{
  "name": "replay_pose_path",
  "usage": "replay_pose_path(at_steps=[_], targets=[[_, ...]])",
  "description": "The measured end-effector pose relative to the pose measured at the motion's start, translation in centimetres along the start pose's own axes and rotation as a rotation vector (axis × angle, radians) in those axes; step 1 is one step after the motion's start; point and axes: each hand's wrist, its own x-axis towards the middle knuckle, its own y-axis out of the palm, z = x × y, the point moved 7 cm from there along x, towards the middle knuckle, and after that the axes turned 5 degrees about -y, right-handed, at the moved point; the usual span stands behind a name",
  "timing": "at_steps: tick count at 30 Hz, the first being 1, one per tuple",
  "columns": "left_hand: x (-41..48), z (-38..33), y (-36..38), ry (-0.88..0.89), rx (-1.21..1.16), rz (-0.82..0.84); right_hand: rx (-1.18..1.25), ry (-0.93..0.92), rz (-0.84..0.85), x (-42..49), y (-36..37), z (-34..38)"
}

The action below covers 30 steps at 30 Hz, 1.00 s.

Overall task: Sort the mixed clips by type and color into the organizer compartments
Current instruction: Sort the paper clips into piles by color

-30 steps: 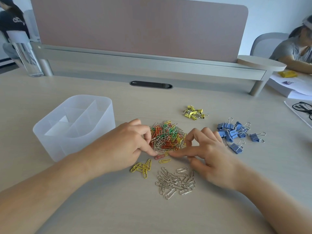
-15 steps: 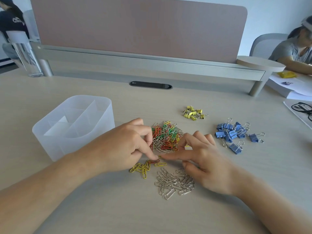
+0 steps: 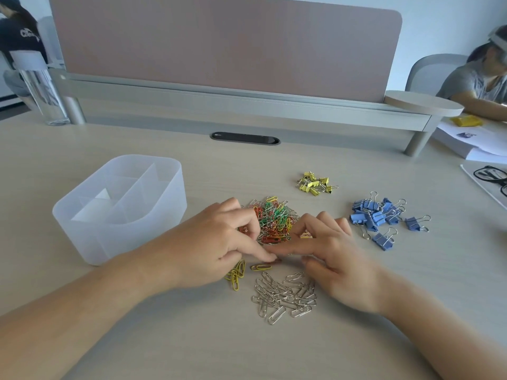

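While the mixed heap of paper clips sits where it was a second ago, the two forefingers, then apart with a red clip lying between them, now meet tip to tip just on the near side of the heap. A single yellow clip has slid a little nearer to the person and to the left of the heap's near edge.

The left hand stretches its forefinger flat along the desk and presses on the red clip; its other fingers are bent over the heap's left edge (whether they touch any clips cannot be told). The right hand lays its straight forefinger against the left one, its remaining fingers loosely arched over the heap's right edge and gripping nothing visible.

A yellow paper clip group lies nearer than the heap and to its left, partly under the left hand. Silver paper clips lie nearer than the heap. The translucent organizer stands well left of the heap. Yellow binder clips lie beyond it to the right, and blue binder clips lie to the right of the heap.
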Motion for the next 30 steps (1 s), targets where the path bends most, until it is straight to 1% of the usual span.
replay_pose_path(at_steps=[2,4,9,14,16,19,27,30], targets=[[0.1,0.3,-0.7,-0.019,-0.009,-0.061,0.02,0.002,-0.074,-0.1,-0.7,-0.2],[0.1,0.6,-0.9,-0.042,0.013,-0.085,0.035,0.008,-0.113,-0.2,-1.0,-0.4],[0.0,1.1,0.2,-0.044,0.101,-0.019,0.017,0.001,-0.072,-0.2,-0.6,-0.5],[0.0,1.0,-1.1,-0.021,0.042,-0.08,-0.001,0.023,-0.094,-0.4,-1.1,-1.2],[-0.1,0.3,-1.0,0.024,0.012,-0.055,-0.012,0.024,-0.091,-0.4,-1.3,-1.4],[-0.2,-0.3,0.0,0.064,0.03,0.012,-0.027,0.037,-0.09,-0.5,-1.7,-1.8],[-0.1,1.6,-0.7,-0.031,0.059,-0.023,-0.081,0.151,-0.156,-1.0,-2.6,-4.2],[-0.1,1.6,-0.9,-0.036,0.015,-0.036,-0.071,0.191,-0.163,-1.1,-2.9,-4.6]])
